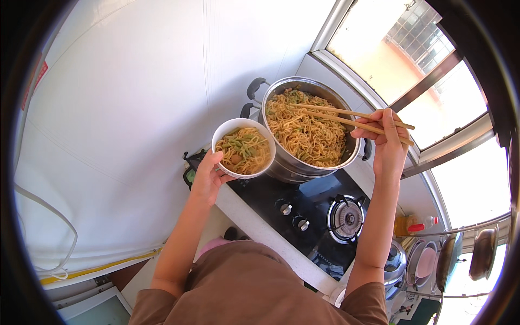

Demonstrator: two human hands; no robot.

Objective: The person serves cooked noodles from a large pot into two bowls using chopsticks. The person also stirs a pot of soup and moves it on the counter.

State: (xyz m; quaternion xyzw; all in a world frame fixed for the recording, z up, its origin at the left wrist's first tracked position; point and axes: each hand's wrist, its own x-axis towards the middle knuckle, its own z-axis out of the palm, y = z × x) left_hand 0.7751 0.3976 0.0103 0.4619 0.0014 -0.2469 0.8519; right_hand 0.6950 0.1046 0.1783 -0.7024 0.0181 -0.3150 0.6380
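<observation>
My left hand (210,175) grips a white bowl (217,132) by its near left side, thumb on the rim. Inside the bowl lie noodles with green bean pieces (242,147). In my right hand (386,134) is a pair of long wooden chopsticks (345,118), their tips touching the noodles (308,134) in a large steel steamer pot (321,82). That pot stands on the gas stove, just right of and beyond the bowl, with black side handles (256,87). The bowl hides part of the pot's left side.
A black glass gas hob (264,199) carries a bare burner (347,219) and two knobs (286,209). White wall covering (142,101) rises at left; windows (406,61) line the right. An oil bottle (402,225) and hanging pans (447,260) are at lower right.
</observation>
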